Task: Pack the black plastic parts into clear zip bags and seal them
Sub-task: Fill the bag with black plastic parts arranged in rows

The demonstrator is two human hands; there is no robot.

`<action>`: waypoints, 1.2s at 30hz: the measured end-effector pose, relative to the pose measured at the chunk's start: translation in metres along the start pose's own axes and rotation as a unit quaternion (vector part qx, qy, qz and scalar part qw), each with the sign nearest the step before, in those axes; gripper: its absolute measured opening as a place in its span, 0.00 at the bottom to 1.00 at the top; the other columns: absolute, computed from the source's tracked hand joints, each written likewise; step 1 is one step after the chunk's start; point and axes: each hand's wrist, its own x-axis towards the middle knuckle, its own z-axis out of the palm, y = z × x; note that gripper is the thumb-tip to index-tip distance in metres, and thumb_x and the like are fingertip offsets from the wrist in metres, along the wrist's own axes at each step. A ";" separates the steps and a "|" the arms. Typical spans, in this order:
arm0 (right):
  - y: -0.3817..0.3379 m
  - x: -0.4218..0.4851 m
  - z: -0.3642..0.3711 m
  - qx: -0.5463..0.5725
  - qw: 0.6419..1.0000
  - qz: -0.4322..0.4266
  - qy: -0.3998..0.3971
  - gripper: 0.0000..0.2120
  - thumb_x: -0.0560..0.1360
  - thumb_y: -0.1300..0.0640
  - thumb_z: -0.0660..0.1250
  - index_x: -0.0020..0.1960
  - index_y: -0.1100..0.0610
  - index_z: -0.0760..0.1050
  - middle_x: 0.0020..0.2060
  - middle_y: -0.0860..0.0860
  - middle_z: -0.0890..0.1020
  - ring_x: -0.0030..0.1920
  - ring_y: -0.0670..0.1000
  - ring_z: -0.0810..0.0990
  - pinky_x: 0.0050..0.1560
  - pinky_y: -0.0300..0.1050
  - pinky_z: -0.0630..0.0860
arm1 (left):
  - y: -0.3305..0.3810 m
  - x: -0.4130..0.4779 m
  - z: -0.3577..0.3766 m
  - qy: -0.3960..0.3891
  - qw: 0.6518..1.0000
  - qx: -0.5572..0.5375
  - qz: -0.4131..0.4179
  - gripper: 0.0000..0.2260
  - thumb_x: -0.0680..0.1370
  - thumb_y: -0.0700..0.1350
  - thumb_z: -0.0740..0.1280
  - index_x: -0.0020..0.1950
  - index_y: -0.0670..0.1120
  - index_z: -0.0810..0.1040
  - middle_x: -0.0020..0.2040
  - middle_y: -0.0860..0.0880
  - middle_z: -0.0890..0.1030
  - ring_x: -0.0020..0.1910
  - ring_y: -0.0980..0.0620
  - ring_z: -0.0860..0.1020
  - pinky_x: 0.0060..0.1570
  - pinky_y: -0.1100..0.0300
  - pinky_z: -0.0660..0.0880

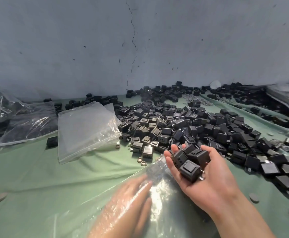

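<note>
My right hand (209,182) lies palm up and cups a small heap of black plastic parts (189,160), fingers curled round them, right at the mouth of a clear zip bag (164,200). My left hand (131,201) is inside that bag, seen through the plastic, its fingers straight and spreading the bag apart. A big pile of black cube-shaped parts (191,127) covers the green cloth just beyond my right hand.
A stack of empty clear zip bags (87,127) lies left of the pile. Filled bags (26,122) sit at the far left. One loose part (52,142) and small round caps (141,161) lie on the green cloth (54,177). A grey wall stands behind.
</note>
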 end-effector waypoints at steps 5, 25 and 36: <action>0.009 -0.009 -0.002 0.027 0.999 0.004 -0.025 0.20 0.81 0.47 0.60 0.64 0.59 0.76 0.56 0.63 0.84 0.53 0.69 0.83 0.56 0.63 0.78 | -0.008 -0.049 -0.030 0.082 0.990 -0.114 -0.022 0.12 0.80 0.56 0.63 0.58 0.58 0.83 0.60 0.61 0.79 0.59 0.62 0.78 0.56 0.64 0.75; 0.137 -0.047 -0.003 -0.010 0.975 0.152 -0.160 0.23 0.80 0.44 0.57 0.58 0.60 0.81 0.60 0.63 0.82 0.61 0.64 0.81 0.67 0.64 0.71 | -0.004 -0.092 -0.075 0.190 0.953 -0.177 -0.155 0.15 0.74 0.64 0.62 0.59 0.63 0.75 0.53 0.63 0.75 0.46 0.62 0.77 0.43 0.75 0.68; 0.149 -0.062 0.004 0.022 0.973 0.171 -0.155 0.20 0.79 0.48 0.62 0.63 0.61 0.76 0.62 0.65 0.80 0.60 0.69 0.80 0.64 0.69 0.73 | -0.031 -0.112 -0.089 0.235 0.930 -0.194 -0.206 0.13 0.72 0.64 0.67 0.53 0.61 0.79 0.47 0.61 0.80 0.43 0.60 0.79 0.40 0.73 0.70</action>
